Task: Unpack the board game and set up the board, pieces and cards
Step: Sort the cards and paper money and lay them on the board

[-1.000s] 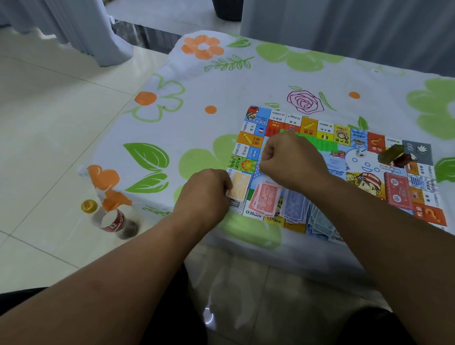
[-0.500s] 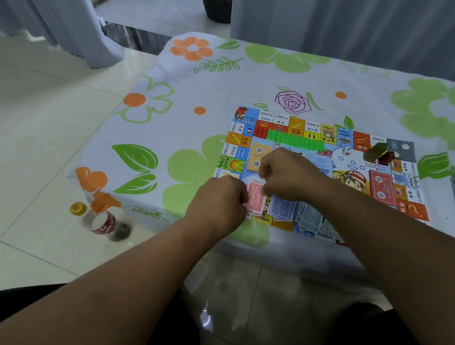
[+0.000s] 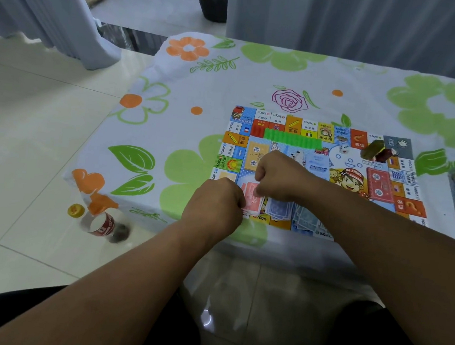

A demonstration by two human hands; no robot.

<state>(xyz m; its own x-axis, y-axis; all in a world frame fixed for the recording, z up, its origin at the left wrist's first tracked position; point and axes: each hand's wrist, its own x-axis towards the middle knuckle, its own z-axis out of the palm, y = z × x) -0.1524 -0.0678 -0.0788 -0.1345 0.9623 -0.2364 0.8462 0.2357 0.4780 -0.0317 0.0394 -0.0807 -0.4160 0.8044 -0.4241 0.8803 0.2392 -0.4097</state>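
The person sits at the near edge of the table, both forearms stretched over the game board [image 3: 292, 124]. The left hand [image 3: 214, 204] is curled into a loose fist with its knuckles up. Its fingertips are hidden, but they seem to pinch the near-left edge of the pink banknotes [image 3: 254, 199]. The right hand [image 3: 277, 176] is curled too, thumb and fingers nipping the far edge of that same stack. The notes lie between the two hands, on the board's near corner.

Just right of the right hand's wrist, blue banknotes [image 3: 279, 210] fan out loosely, with paler ones [image 3: 305, 219] beyond them, partly under the forearm. Past the right hand's knuckles runs a row of green houses [image 3: 293, 139]. Further right sit a few dark blocks [image 3: 376, 154] and a red card deck [image 3: 377, 185].

The trouble I would watch for is that right forearm. It hangs low over the loose blue notes, and a sideways sweep could drag them off the board's near edge, which already overhangs the tablecloth [image 3: 200, 94] where it drops away. A hurried reach forward could also topple the green houses. The pink stack is held only at its edges, so uneven squaring may make it buckle or shed notes towards the floor, where a bottle [image 3: 102, 225] stands below the left hand.
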